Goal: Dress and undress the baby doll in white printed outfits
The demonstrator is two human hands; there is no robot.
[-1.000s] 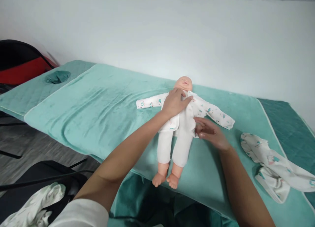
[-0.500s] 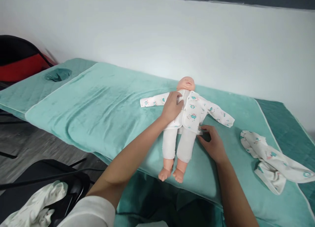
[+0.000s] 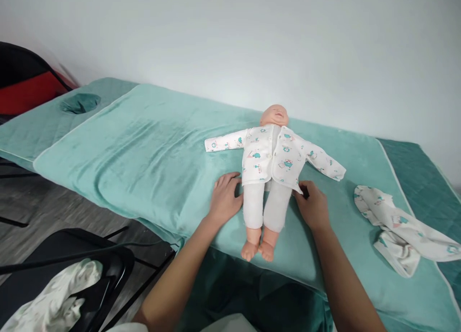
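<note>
A baby doll (image 3: 268, 178) lies on its back on a teal towel (image 3: 144, 154), head toward the wall. It wears a white printed jacket (image 3: 273, 157) with sleeves spread, and white leggings. My left hand (image 3: 225, 197) rests on the towel beside the doll's left hip, fingers stretched toward the jacket hem. My right hand (image 3: 312, 203) sits at the other hip, its fingers pinching the jacket's lower right corner.
A crumpled printed garment (image 3: 396, 231) lies on the towel at the right. A black chair (image 3: 72, 269) with white cloth (image 3: 54, 298) stands at lower left. A red and black chair (image 3: 25, 87) is at far left. The white wall runs behind the padded table.
My left hand has left the doll's chest and come down to the towel by its hip. The jacket front now lies closed and flat. My right hand stays at the hem.
</note>
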